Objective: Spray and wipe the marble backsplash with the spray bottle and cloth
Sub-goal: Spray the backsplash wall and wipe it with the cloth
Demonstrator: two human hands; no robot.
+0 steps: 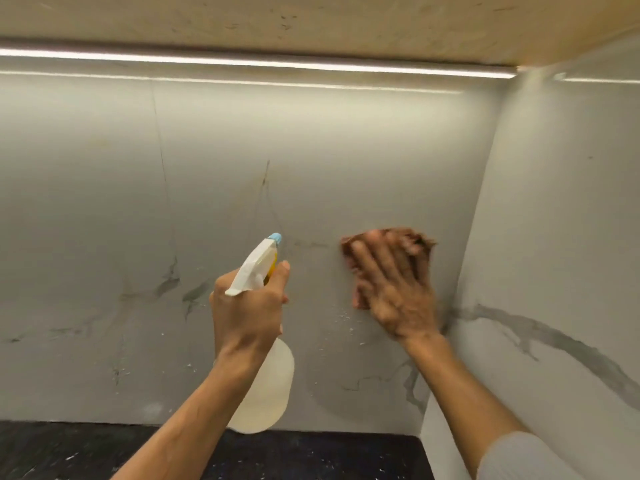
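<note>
The marble backsplash (pixel 104 220) is pale grey with dark veins and fills most of the view. My left hand (pixel 247 308) grips the neck of a translucent spray bottle (pixel 268 389) with a white trigger head and a blue nozzle aimed at the wall. My right hand (pixel 394 292) lies flat on a reddish-brown cloth (pixel 355 268), pressing it against the backsplash near the right corner. The hand and cloth are blurred. Small droplets speckle the marble between the two hands.
A marble side wall (pixel 561 271) meets the backsplash at the right corner. A dark speckled countertop (pixel 69 452) runs along the bottom. A light strip (pixel 242 62) glows under the wooden cabinet (pixel 311 22) overhead.
</note>
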